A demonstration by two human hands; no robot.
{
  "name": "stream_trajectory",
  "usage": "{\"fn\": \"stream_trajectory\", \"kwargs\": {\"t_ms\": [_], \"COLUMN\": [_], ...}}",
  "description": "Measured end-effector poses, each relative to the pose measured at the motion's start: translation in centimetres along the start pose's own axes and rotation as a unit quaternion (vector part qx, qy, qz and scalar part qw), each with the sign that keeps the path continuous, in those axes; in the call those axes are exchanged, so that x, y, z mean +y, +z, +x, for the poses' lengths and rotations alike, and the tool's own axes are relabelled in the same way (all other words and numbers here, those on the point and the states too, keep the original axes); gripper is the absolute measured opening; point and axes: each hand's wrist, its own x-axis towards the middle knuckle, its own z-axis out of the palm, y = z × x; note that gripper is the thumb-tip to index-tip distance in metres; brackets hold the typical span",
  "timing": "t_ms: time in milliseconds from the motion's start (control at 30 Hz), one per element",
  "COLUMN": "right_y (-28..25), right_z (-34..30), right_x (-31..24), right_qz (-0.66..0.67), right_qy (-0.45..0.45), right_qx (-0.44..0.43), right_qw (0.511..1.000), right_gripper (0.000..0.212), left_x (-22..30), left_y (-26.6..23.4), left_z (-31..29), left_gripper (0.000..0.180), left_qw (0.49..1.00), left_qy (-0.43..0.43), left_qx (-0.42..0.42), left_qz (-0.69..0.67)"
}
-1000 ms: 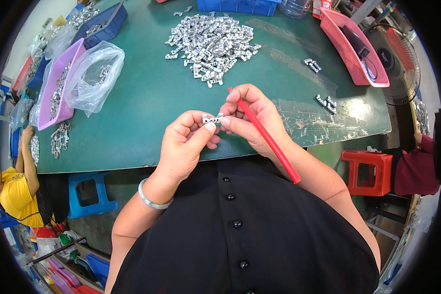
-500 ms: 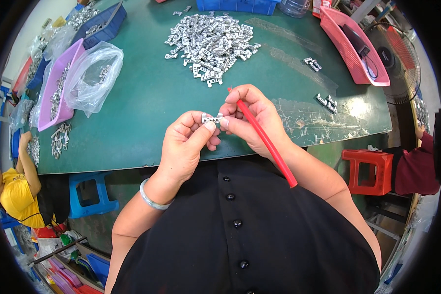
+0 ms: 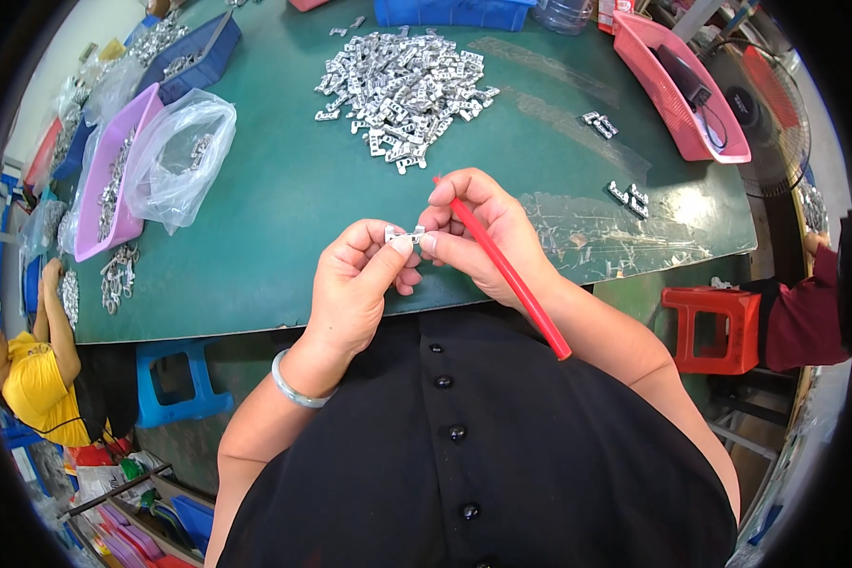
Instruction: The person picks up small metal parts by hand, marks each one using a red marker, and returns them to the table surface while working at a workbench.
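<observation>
Between thumb and fingers, my left hand (image 3: 348,279) pinches a small silvery metal bracket (image 3: 394,233) with holes in it, held just above the table's near edge. Beside it is my right hand (image 3: 502,241), its thumb and a fingertip at the bracket's right end. A long red rod (image 3: 519,284) with a narrow tip lies slantwise through the right hand, its thick end pointing down toward my body. Farther off, a large heap of similar brackets (image 3: 398,90) is piled on the green table (image 3: 265,199).
Several brackets (image 3: 629,199) lie at the right, near worn tape on the tabletop. A pink basket (image 3: 667,104) stands at the right edge. To the left are a purple basket (image 3: 90,241), a clear plastic bag (image 3: 166,194) and a blue bin (image 3: 199,76). A person in yellow (image 3: 43,383) sits at far left.
The bracket has tilted slightly between my fingers, and both hands have shifted only a little. The red rod stays in my right hand.
</observation>
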Motion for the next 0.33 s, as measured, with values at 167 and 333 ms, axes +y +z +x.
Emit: {"fn": "stream_trajectory", "kwargs": {"t_ms": [167, 333], "right_y": [-0.17, -0.72], "right_z": [0.19, 0.44], "right_x": [-0.11, 0.13], "right_qz": [0.015, 0.076], "right_qy": [0.018, 0.073], "right_qx": [0.006, 0.012], "right_qw": [1.0, 0.994], "right_gripper": [0.028, 0.027], "left_x": [0.18, 0.32], "left_y": [-0.03, -0.41], "left_z": [0.08, 0.07], "left_gripper": [0.005, 0.011], "left_qw": [1.0, 0.999], "left_qy": [-0.014, -0.037], "left_qx": [0.007, -0.004], "left_qz": [0.005, -0.016]}}
